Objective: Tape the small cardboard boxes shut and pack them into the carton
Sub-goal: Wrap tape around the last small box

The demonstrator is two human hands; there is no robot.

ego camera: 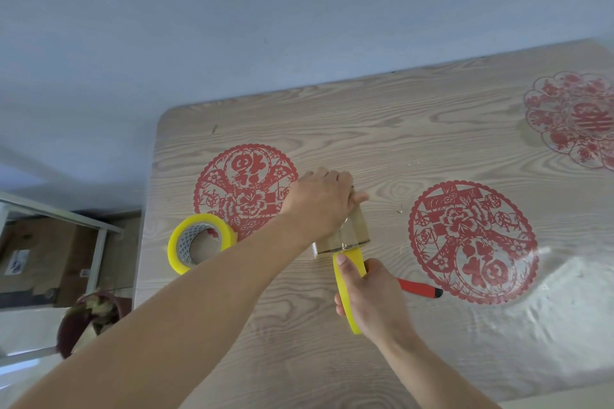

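Observation:
A small cardboard box [357, 231] sits on the wood-grain table [415, 129], mostly covered by my left hand [320, 201], which grips it from above. My right hand [368, 295] holds a yellow tape roll [347, 279] on edge just in front of the box, thumb on the roll's rim. A clear strip of tape runs from the roll onto the box. A second yellow tape roll [201, 242] lies tilted to the left of my left forearm. The carton is not in view on the table.
A red-handled tool [420, 288] lies on the table just behind my right hand. Red paper-cut decorations [475, 242] lie under the clear table cover. Left of the table, on the floor, stand a brown cardboard box [40, 256] under a white frame and a potted plant [93, 315].

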